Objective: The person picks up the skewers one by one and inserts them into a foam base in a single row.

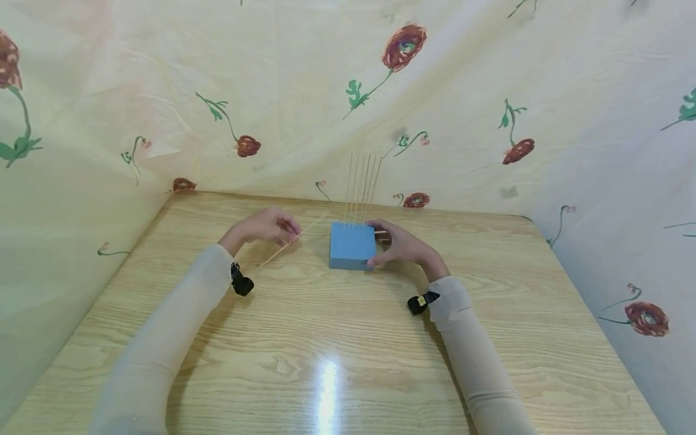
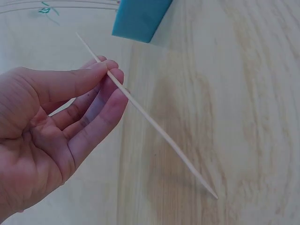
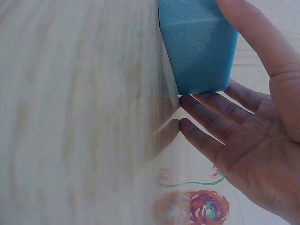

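Note:
In the head view a blue foam block (image 1: 352, 243) sits on the table, with several thin wooden skewers (image 1: 356, 187) standing upright in a row along its far edge. My right hand (image 1: 403, 243) holds the block at its right side, thumb at the near corner and a finger at the far corner. The right wrist view shows the thumb and fingers around the block (image 3: 199, 47). To the left of the block, my left hand (image 1: 269, 226) pinches a single skewer (image 2: 159, 129) between thumb and fingertips. That skewer slants, its far end pointing toward the block without touching it.
The wood-grain table (image 1: 304, 320) reaches back to a flower-printed cloth (image 1: 304, 90) that hangs behind and on both sides. Each wrist wears a small black camera, one on the left (image 1: 242, 283) and one on the right (image 1: 417, 304).

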Tool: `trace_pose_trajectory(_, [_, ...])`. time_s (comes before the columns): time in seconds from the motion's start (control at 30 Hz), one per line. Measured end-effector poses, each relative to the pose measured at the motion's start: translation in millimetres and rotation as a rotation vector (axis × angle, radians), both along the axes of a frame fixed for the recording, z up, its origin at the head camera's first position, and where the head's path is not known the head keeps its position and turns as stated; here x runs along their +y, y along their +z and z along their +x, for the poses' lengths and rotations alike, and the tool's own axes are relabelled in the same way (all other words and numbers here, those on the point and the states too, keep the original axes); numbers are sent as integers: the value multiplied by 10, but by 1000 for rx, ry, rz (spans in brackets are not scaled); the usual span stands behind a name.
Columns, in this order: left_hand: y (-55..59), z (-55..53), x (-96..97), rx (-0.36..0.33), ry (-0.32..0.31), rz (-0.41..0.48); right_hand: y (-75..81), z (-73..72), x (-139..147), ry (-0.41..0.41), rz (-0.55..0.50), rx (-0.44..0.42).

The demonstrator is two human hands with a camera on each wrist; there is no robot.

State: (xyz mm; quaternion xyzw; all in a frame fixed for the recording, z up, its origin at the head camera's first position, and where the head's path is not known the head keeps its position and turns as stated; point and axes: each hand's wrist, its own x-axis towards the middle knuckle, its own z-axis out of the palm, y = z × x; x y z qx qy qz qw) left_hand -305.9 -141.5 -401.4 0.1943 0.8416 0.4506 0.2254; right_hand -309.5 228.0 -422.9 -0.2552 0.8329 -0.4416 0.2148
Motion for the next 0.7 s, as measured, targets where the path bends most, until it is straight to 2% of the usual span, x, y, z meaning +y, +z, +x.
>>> trace_pose_trajectory(0.3, [68,-37,12,-26,40,81,-20,-22,7,2,-8,-6])
trace_pose_trajectory(0.7, [186,-61,75,28,42,183,-28,-26,9,4,-8,-5])
